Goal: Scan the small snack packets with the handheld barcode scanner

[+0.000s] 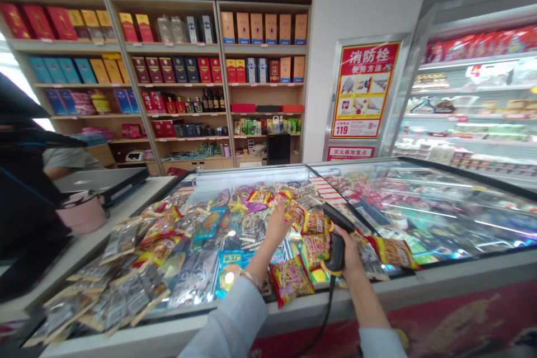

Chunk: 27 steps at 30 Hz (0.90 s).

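While silver-and-tan plastic packets [130, 291] are lying at the hands' eight o'clock, the left hand [278, 226] is touching a red-and-yellow plastic snack packet [284, 196] at its twelve o'clock, pinch unclear; the right hand [351, 251] is gripping a black-and-yellow plastic scanner [337, 249], apparently to aim its head toward ten o'clock.

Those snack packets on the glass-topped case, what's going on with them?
A person's right hand holds a corded black handheld scanner. Their left hand is at a red-and-yellow packet; whether it grips it is unclear. More packets lie spread over the case, heaped at the left.
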{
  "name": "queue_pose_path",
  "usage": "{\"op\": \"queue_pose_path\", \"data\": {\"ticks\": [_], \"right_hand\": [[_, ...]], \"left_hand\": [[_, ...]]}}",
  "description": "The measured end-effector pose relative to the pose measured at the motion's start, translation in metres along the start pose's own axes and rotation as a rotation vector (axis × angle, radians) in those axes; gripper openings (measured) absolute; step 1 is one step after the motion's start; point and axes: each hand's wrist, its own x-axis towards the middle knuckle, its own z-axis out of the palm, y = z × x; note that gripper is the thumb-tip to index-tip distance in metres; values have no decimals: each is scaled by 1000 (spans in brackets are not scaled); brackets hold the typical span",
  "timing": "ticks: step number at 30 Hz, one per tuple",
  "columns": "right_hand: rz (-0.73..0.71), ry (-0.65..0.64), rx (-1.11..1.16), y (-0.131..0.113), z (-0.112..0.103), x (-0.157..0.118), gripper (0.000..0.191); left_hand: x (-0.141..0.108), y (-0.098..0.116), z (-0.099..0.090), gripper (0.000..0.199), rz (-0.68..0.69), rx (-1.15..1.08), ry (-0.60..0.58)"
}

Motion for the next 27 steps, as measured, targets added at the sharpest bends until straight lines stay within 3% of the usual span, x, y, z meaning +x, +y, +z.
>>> {"op": "queue_pose_path", "data": {"ticks": [8, 17, 22, 27], "right_hand": [[72, 112, 73, 2, 0, -4, 31], [86, 70, 65, 12, -13, 5, 32], [96, 56, 39, 13, -15, 7, 34], [58, 61, 36, 13, -14, 6, 31]], "left_hand": [[7, 3, 5, 66, -85, 78, -30], [7, 2, 8, 78, -106, 113, -84], [9, 2, 7, 85, -115, 48, -79], [9, 0, 5, 89, -248, -105, -123]]}}
